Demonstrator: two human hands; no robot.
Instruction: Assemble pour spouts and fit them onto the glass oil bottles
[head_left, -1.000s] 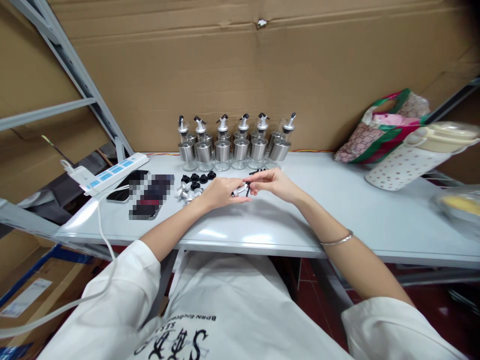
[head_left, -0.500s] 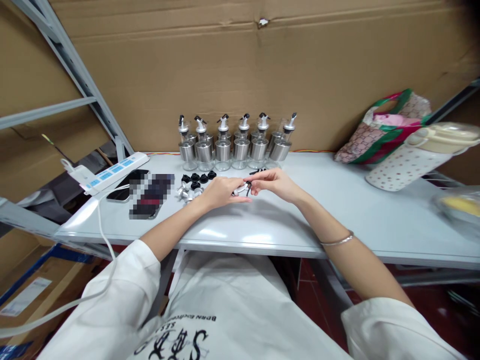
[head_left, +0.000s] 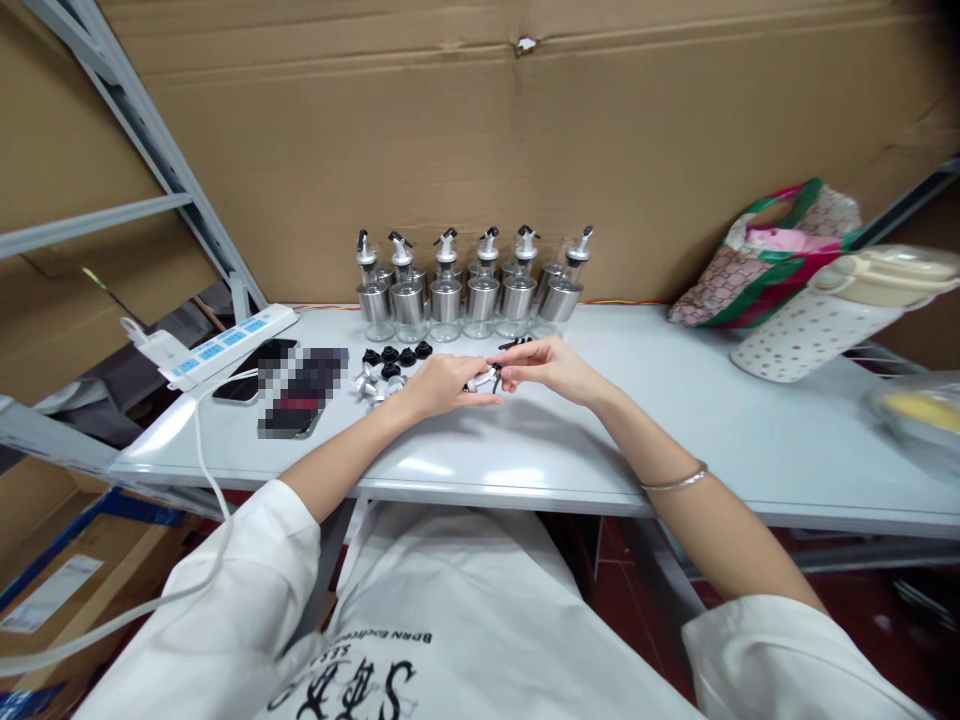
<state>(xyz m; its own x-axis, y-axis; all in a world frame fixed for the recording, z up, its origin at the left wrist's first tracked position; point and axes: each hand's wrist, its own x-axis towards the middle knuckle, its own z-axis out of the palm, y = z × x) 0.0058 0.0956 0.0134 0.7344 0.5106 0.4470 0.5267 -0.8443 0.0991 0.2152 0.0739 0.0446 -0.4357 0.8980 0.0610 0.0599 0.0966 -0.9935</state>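
Observation:
My left hand point(head_left: 442, 385) and my right hand point(head_left: 541, 365) meet over the middle of the grey table point(head_left: 675, 430), both pinching one small silver pourer spout point(head_left: 482, 379) with a black part hanging from it. Just left of my left hand lie several loose black caps point(head_left: 396, 356) and silver spouts point(head_left: 369, 383). Behind my hands stands a row of several glass and steel oil bottles point(head_left: 465, 290) with pourer tops, against the cardboard wall.
Two phones point(head_left: 289, 385) and a white power strip point(head_left: 225, 345) lie at the table's left end. A patterned bag point(head_left: 757, 255) and a dotted cream jug point(head_left: 840, 310) sit at the right. A metal rack frame point(head_left: 150, 150) rises at the left.

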